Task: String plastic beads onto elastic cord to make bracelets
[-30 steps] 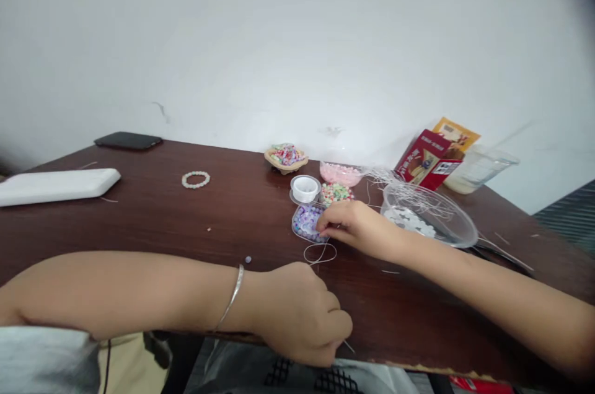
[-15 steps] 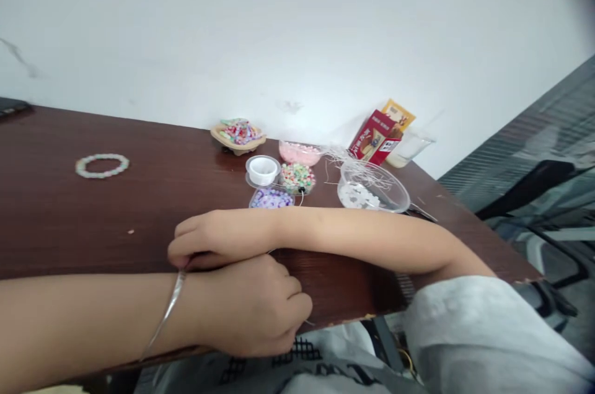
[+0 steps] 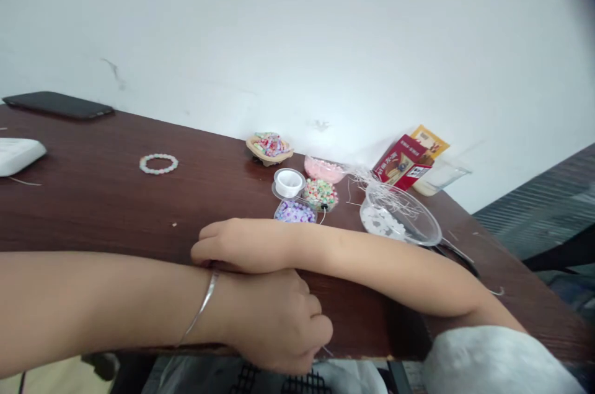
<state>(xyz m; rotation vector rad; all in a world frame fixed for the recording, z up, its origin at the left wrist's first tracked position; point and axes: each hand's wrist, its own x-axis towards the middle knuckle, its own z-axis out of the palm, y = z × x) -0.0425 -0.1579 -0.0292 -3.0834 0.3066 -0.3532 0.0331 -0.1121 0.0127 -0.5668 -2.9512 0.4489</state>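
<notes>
My left hand (image 3: pixel 279 323) is closed in a fist above the table's front edge. The end of a thin string (image 3: pixel 328 350) pokes out below its fingers. A silver bangle (image 3: pixel 202 304) circles my left wrist. Reaching across from the right, my right hand (image 3: pixel 246 245) lies over that wrist, its fingers curled down close to the bangle. Its fingertips are hidden, so what they pinch cannot be made out. Farther off are a tub of purple beads (image 3: pixel 295 211), a tub of mixed beads (image 3: pixel 320 192) and a white spool (image 3: pixel 289 183).
A beaded bracelet (image 3: pixel 158 164) lies on the brown table (image 3: pixel 93 208). Pink beads (image 3: pixel 324 169), a wooden dish (image 3: pixel 269 149), a clear bowl (image 3: pixel 432 223) with white pieces and strings, and a red box (image 3: pixel 402 161) stand toward the wall. A black phone (image 3: pixel 58 104) lies back left.
The view has swung left, bringing the phone and a white object into sight. My hands keep nearly the same pose, right hand over left wrist.
</notes>
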